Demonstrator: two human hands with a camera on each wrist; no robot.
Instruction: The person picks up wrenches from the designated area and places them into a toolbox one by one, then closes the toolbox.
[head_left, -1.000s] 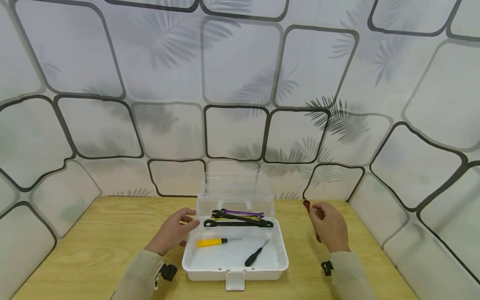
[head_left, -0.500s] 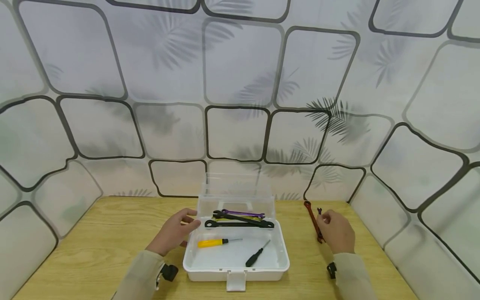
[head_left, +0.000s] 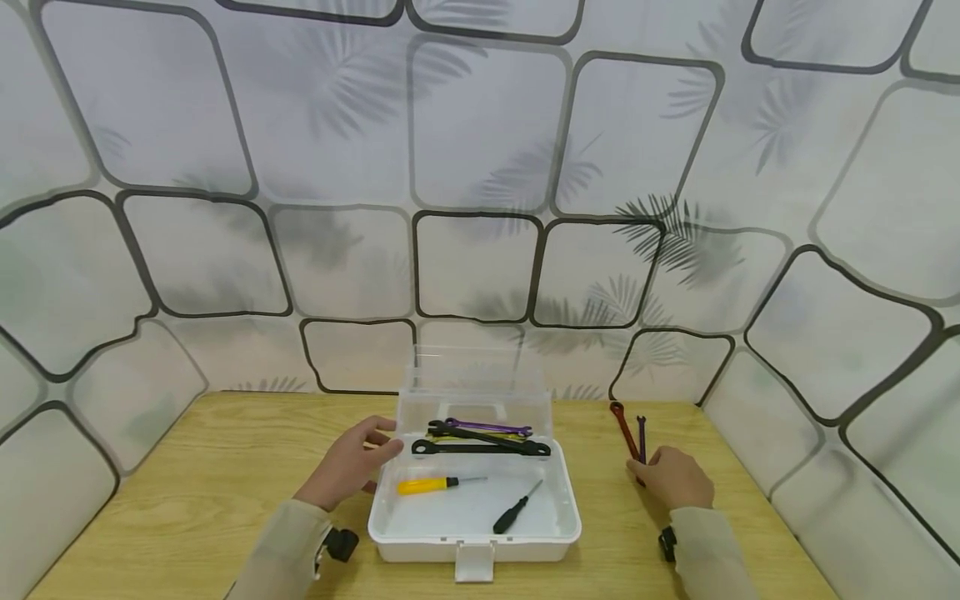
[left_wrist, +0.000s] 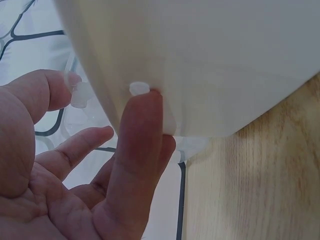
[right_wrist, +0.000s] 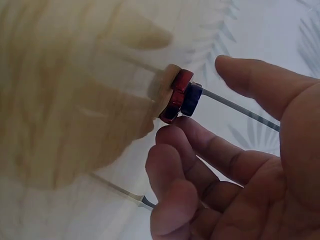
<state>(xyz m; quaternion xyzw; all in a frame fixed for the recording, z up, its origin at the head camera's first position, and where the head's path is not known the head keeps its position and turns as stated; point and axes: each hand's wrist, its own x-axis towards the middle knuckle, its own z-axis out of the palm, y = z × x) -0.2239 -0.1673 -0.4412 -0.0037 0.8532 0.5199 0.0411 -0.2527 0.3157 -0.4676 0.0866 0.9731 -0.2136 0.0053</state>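
Observation:
My left hand [head_left: 348, 462] rests by the left side of a white toolbox [head_left: 427, 550]. In the left wrist view, a fingertip touches a small white knob [left_wrist: 139, 88] on its wall. My right hand [head_left: 675, 479] is at the near ends of a red wrench [head_left: 623, 427] and a smaller purple wrench [head_left: 642, 435], which lie side by side on the table. In the right wrist view, the red wrench end [right_wrist: 181, 86] and purple wrench end [right_wrist: 192, 100] sit right by the curled fingertips [right_wrist: 172, 137], with the thumb apart from them.
Inside the toolbox lie a yellow-handled screwdriver [head_left: 422, 486] and a black screwdriver [head_left: 507, 520]. Black wrenches [head_left: 465, 448], a purple wrench [head_left: 487, 427] and a yellow one are at its back. The clear lid [head_left: 474, 375] stands raised before the patterned wall [head_left: 472, 267].
My right hand has moved off the red wrench, rightward and then nearer to me, uncovering the small purple wrench beside it. The left hand keeps its place at the toolbox.

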